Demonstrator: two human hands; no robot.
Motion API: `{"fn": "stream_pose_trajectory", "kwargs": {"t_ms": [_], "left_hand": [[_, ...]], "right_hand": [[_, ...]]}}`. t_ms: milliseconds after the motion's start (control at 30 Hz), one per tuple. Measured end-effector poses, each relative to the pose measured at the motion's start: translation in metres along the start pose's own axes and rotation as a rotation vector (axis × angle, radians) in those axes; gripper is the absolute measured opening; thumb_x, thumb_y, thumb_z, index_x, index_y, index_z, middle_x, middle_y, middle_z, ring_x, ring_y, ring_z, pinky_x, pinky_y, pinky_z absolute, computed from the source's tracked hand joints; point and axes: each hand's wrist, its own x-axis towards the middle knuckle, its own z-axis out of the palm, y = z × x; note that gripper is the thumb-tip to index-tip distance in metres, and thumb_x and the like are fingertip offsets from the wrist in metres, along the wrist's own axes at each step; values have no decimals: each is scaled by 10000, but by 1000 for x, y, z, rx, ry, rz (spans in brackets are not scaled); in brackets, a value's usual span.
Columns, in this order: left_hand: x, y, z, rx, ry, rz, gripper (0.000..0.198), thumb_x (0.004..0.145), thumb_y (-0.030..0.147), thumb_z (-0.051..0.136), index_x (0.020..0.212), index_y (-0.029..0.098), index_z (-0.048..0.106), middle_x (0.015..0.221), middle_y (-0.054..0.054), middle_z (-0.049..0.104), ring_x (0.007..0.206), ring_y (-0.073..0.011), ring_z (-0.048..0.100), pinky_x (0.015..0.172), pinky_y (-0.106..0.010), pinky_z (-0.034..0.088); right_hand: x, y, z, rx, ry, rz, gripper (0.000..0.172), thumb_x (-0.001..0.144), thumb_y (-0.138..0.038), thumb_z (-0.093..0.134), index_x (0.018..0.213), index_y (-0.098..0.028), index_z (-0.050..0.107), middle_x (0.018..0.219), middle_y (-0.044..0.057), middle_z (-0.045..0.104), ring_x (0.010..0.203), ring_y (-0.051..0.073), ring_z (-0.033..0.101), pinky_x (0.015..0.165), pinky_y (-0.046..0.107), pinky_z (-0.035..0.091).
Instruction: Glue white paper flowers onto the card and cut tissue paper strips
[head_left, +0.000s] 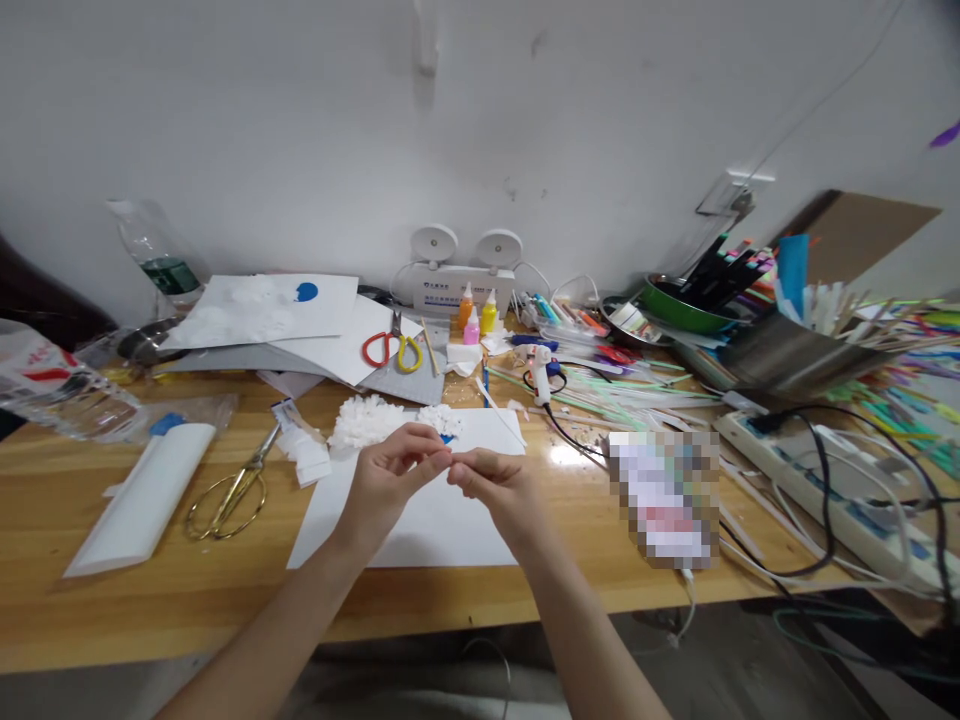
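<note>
My left hand (pixel 390 478) and my right hand (pixel 491 483) meet fingertip to fingertip above a white sheet of paper (pixel 427 520) on the wooden table. Both pinch a tiny piece between them, too small to name. Just beyond the fingers lies a fluffy white paper cluster (pixel 367 422) with a smaller white cluster (pixel 441 420) beside it and a bit of blue under it.
Gold scissors (pixel 232 495) and a white folded sheet (pixel 146 497) lie left. Red-yellow scissors (pixel 392 349), small paint bottles (pixel 477 315) and a white glue gun (pixel 540 368) sit behind. Straws, a power strip (pixel 832 495) and cables crowd the right.
</note>
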Motion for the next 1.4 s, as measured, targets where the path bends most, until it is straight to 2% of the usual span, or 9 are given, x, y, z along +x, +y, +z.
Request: {"fn": "stream_pose_trajectory", "kwargs": {"t_ms": [167, 433, 567, 667, 800, 933, 1067, 1267, 1400], "left_hand": [[-1, 1, 0, 147, -20, 77, 66, 698, 178, 624, 728, 222, 664, 835, -16, 544, 813, -134, 524, 705, -257, 413], [-7, 2, -3, 321, -165, 217, 208, 780, 157, 514, 924, 252, 631, 940, -34, 548, 913, -157, 523, 796, -309, 436], [-6, 0, 1, 536, -121, 444, 297, 707, 128, 601, 981, 243, 605, 962, -45, 561, 925, -172, 519, 804, -333, 438], [-5, -4, 4, 565, -59, 527, 235, 707, 109, 600, 898, 241, 633, 889, -32, 567, 863, -155, 535, 758, -315, 452], [-4, -5, 6, 514, -51, 437, 134, 722, 131, 590, 802, 221, 648, 846, -27, 556, 824, -140, 538, 740, -291, 445], [-6, 0, 6, 471, -63, 267, 85, 775, 190, 528, 765, 198, 611, 868, -34, 549, 855, -149, 525, 775, -293, 412], [-6, 4, 5, 407, -64, 158, 137, 823, 247, 441, 744, 184, 533, 834, -32, 527, 832, -153, 501, 774, -296, 382], [-6, 0, -2, 352, -57, 53, 288, 872, 315, 294, 635, 185, 396, 628, 10, 417, 637, -122, 430, 628, -261, 354], [-6, -4, -12, 440, -75, 1, 323, 835, 352, 387, 575, 173, 453, 546, 19, 444, 549, -108, 418, 562, -251, 350]], "right_hand": [[-2, -4, 5, 38, -19, 20, 132, 661, -314, 659, 685, -189, 697, 587, -8, 606, 538, 104, 467, 519, 233, 369], [-4, -5, 0, 26, -4, 22, 172, 724, -315, 597, 670, -163, 656, 585, -7, 557, 551, 103, 447, 544, 232, 358], [-5, -5, -2, 34, -25, 19, 238, 747, -347, 560, 602, -163, 603, 598, -12, 508, 634, 126, 453, 632, 254, 355], [-7, -5, -4, -22, -14, 31, 337, 769, -396, 517, 525, -164, 533, 571, -24, 445, 618, 121, 410, 624, 252, 328], [-10, -4, -8, -59, -41, 78, 406, 807, -448, 440, 553, -163, 579, 603, -1, 463, 636, 130, 396, 632, 264, 314], [-9, -1, -10, -2, -94, 90, 408, 813, -461, 423, 712, -172, 693, 649, 25, 495, 657, 140, 402, 650, 283, 317], [-7, 4, -14, 34, -89, 106, 373, 811, -446, 442, 825, -187, 711, 651, 30, 508, 663, 142, 414, 653, 287, 324], [-5, 11, -21, 87, -46, 106, 364, 814, -433, 448, 823, -173, 703, 668, 39, 523, 665, 142, 435, 632, 278, 341], [-4, 14, -27, 64, -1, 108, 358, 803, -434, 462, 831, -157, 687, 688, 40, 523, 668, 142, 449, 625, 271, 357]]}}
